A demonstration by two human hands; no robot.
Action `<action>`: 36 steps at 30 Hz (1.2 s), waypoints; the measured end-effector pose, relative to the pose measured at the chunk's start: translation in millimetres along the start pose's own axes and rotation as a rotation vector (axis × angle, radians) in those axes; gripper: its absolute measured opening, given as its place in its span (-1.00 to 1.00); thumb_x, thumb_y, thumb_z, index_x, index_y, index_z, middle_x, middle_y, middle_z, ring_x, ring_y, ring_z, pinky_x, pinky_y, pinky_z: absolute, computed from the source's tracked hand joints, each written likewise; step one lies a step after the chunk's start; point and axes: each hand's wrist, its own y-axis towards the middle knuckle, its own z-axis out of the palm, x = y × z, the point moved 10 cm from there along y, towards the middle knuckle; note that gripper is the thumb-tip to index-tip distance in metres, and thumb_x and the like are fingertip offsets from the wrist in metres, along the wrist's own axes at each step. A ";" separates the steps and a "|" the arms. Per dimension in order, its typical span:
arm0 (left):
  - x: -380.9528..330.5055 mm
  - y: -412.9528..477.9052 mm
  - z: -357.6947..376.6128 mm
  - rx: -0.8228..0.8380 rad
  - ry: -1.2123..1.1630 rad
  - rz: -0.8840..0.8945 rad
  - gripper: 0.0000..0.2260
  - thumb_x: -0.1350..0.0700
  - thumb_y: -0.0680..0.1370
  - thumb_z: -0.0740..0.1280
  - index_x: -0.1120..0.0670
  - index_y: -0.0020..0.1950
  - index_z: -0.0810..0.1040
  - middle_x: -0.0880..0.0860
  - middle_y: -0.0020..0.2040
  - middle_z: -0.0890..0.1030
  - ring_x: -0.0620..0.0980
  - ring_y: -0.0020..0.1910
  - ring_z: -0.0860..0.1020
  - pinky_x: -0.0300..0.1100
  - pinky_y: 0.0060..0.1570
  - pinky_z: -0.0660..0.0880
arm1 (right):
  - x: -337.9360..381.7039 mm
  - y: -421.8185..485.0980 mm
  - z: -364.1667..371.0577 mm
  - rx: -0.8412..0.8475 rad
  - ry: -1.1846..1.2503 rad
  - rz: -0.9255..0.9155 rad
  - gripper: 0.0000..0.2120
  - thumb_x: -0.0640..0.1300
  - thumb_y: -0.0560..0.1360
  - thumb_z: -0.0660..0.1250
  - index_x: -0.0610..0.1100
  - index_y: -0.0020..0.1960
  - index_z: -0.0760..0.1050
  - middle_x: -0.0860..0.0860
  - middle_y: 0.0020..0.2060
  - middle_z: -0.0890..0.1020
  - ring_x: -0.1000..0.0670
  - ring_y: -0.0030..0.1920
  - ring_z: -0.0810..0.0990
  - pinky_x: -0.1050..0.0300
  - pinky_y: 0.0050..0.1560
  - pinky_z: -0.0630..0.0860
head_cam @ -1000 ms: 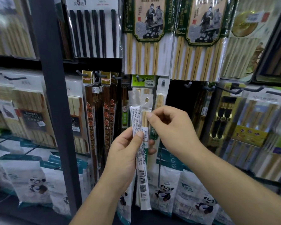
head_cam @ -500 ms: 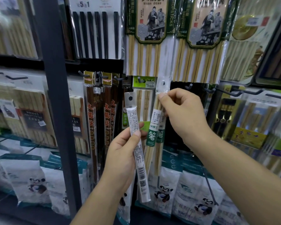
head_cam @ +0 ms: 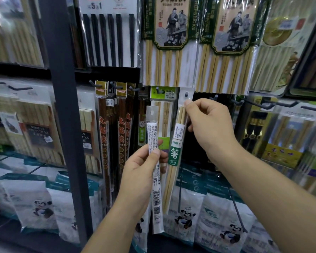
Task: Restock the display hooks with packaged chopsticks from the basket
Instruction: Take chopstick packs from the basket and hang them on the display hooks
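My right hand [head_cam: 211, 128] pinches the top of a slim clear pack of bamboo chopsticks with a green label [head_cam: 175, 152]. The pack's hang hole sits over a black display hook [head_cam: 186, 94] and the pack hangs tilted below it. My left hand [head_cam: 140, 172] grips a second narrow chopstick pack [head_cam: 154, 161], upright, with its white printed back and barcode facing me, just left of the hung one. No basket is in view.
Wide packs of bamboo chopsticks [head_cam: 170, 42] hang above the hook. Dark red chopstick packs [head_cam: 115, 136] hang to the left beside a dark upright post [head_cam: 62, 106]. Bare hooks [head_cam: 215, 98] stick out to the right. Panda-printed bags [head_cam: 184, 216] fill the row below.
My right hand carried the green-label pack up and right from my left hand to the hook, where its hole now sits on the peg. My left hand barely moved.
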 end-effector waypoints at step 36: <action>-38.4 5.9 53.6 0.013 0.180 0.172 -0.74 0.20 0.65 0.38 -0.17 0.18 0.64 -0.16 0.02 0.74 -0.18 0.05 0.68 -0.31 0.04 0.58 | 0.0 -0.9 -6.8 0.031 0.035 0.012 -0.73 -0.04 0.62 0.35 -0.09 -0.23 0.62 -0.08 -0.29 0.67 0.08 -0.34 0.57 0.05 -0.17 0.61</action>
